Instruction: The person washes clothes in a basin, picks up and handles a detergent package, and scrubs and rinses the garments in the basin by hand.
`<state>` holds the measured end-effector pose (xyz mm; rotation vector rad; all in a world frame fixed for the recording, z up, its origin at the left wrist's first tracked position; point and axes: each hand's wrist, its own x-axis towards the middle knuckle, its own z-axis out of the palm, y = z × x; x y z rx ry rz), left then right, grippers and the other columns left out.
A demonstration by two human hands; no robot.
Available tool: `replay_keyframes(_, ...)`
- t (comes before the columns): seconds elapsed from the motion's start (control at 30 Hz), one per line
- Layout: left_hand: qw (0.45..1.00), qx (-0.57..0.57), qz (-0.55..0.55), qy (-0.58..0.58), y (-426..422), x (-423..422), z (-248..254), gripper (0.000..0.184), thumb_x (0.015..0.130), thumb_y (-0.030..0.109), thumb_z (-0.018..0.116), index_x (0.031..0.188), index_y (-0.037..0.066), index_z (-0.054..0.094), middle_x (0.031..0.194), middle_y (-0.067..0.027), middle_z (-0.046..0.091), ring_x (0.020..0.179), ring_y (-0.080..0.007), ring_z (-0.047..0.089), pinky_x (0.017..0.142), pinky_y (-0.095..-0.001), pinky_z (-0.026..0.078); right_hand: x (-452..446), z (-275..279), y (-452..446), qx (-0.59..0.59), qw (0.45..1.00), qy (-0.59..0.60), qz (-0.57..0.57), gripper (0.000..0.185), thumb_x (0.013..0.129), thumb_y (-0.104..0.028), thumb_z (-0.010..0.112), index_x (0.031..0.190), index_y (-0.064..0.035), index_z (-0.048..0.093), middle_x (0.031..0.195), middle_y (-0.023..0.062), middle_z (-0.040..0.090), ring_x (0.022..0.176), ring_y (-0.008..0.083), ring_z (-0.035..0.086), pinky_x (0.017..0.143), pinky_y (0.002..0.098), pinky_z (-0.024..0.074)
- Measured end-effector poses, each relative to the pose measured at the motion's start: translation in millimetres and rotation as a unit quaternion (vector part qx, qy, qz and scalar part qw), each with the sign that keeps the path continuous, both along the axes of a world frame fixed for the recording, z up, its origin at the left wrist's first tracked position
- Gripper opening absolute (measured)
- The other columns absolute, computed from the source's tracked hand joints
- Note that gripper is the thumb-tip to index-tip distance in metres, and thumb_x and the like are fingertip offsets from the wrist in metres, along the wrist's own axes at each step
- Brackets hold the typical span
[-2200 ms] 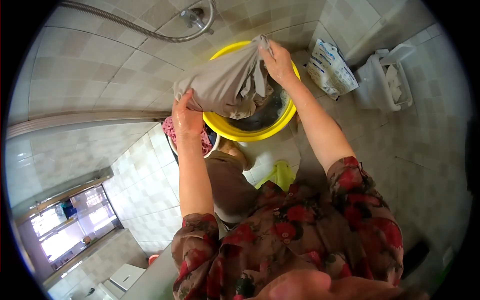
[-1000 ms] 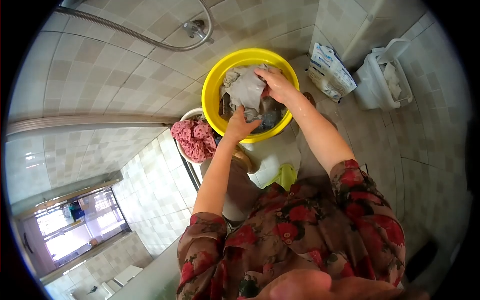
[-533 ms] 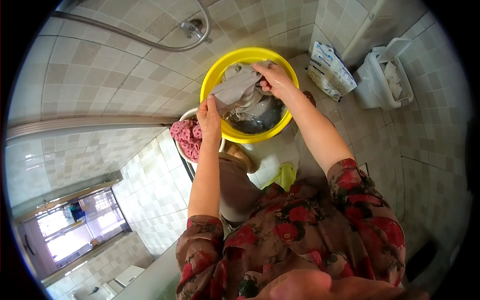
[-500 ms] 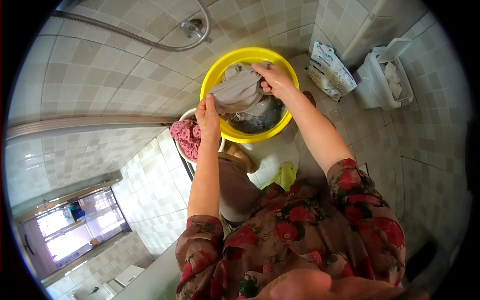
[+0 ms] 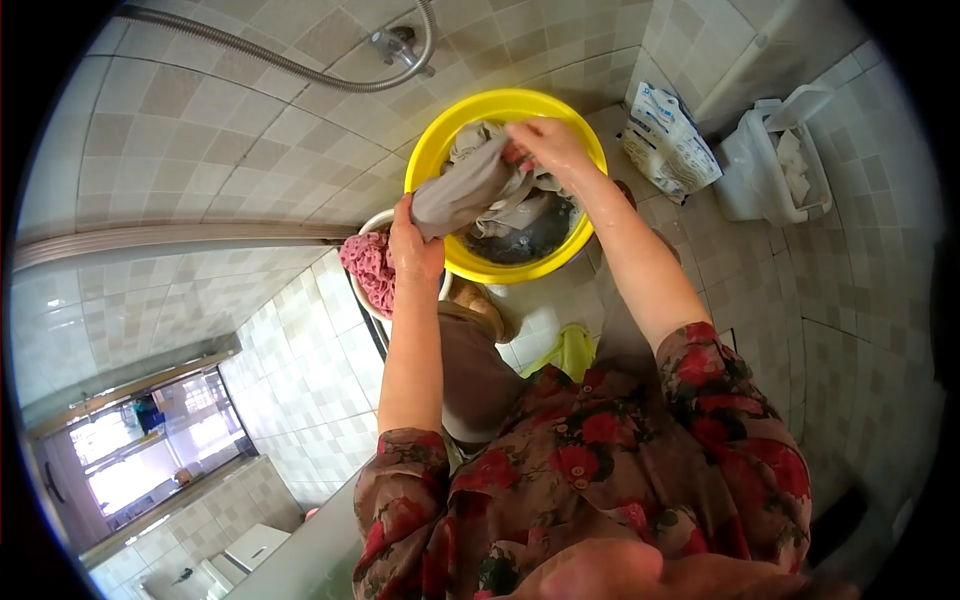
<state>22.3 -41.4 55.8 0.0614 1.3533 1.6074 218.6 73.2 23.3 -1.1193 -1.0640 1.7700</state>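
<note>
Yellow plastic basin [image 5: 510, 273] is beneath the fingers [image 5: 525, 136]; right of them stand a white bin [image 5: 742, 170] and, nearer, a printed bag [image 5: 668, 145]. Grey cloth [image 5: 460, 190] stretches above the basin, grasped by left hand [image 5: 415, 245] and right hand [image 5: 550, 150]. Left hand partly blocks pink patterned fabric [image 5: 370, 268].

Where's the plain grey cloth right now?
In the head view, the plain grey cloth is held between the left hand and the right hand, over the left part of the round yellow plastic basin.
</note>
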Motion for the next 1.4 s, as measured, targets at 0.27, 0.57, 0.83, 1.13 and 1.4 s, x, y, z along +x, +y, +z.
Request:
replay_keyframes(0.27,0.996,0.04,-0.077,-0.008,15.7,1.8,-30.1,0.032,0.094,0.027,0.049,0.117,0.004,0.053,0.109,-0.0051,0.061,0.098,-0.0191,0.059,0.081,-0.0353,0.047,-46.6,-26.6,-42.4,0.36,0.831,-0.352,0.236,0.037,0.083,-0.024,0.059,0.111,0.0002,0.055,0.114,0.0211,0.057,0.104,0.039,0.055,0.089,0.0421,0.0445)
replay_keyframes(0.57,0.991,0.04,0.012,0.131,24.5,-8.8,-26.4,0.027,0.093,0.028,0.049,0.095,0.004,0.06,0.087,-0.0052,0.064,0.08,-0.0135,0.06,0.071,-0.0279,0.046,-35.3,-19.1,9.4,0.308,0.898,-0.309,0.058,0.03,0.082,-0.008,0.047,0.108,-0.0008,0.06,0.106,0.0242,0.061,0.1,0.0366,0.058,0.086,0.0407,0.0452)
replay_keyframes(0.83,0.984,0.052,-0.145,0.092,28.6,-9.9,-39.3,0.035,0.088,0.035,0.056,0.106,0.005,0.055,0.081,-0.0115,0.062,0.066,-0.0215,0.06,0.066,-0.0347,0.049,-23.2,-0.7,21.2,0.114,0.993,-0.004,0.025,0.028,0.095,-0.02,0.05,0.109,0.0014,0.061,0.097,0.0005,0.062,0.086,0.0078,0.055,0.077,0.0224,0.044)
replay_keyframes(1.13,0.958,-0.012,-0.248,0.144,27.2,-28.0,-48.5,0.029,0.084,0.021,0.056,0.105,0.002,0.064,0.098,-0.0124,0.067,0.092,-0.0304,0.063,0.084,-0.0412,0.047,-8.3,1.6,39.1,0.043,0.998,0.05,-0.024,0.022,0.088,-0.021,0.06,0.096,-0.0012,0.064,0.082,-0.0015,0.062,0.079,0.0069,0.055,0.072,0.0218,0.0438)
replay_keyframes(1.4,0.946,0.153,-0.066,-0.279,14.4,-34.6,-19.9,0.037,0.086,0.016,0.048,0.118,-0.002,0.053,0.119,-0.017,0.057,0.112,-0.0327,0.052,0.099,-0.0452,0.039,-24.9,-7.7,5.2,0.307,0.833,-0.329,0.323,0.057,0.074,-0.023,0.071,0.127,-0.0154,0.053,0.114,0.0149,0.06,0.108,0.0278,0.056,0.092,0.036,0.0432)
